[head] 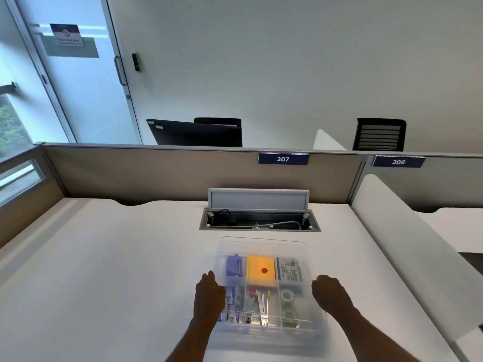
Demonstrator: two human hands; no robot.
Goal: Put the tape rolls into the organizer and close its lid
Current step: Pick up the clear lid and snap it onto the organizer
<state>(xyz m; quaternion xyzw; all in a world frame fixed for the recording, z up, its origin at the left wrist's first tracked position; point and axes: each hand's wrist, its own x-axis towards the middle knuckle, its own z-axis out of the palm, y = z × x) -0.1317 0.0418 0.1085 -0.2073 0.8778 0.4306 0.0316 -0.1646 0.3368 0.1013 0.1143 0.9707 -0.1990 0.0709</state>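
Both hands curl at the sides of the clear organizer (264, 291): the left hand (209, 293) at its 9 o'clock edge, the right hand (332, 293) at 3 o'clock, though whether either grip really clamps the blurred lid (264, 246) I cannot tell. Two tape rolls (288, 296) lie in the right compartment. It sits on the white worktop (117, 270), at 6 o'clock from the cable hatch (258, 220).

Two tape rolls (288, 296) — one organizer (264, 335)
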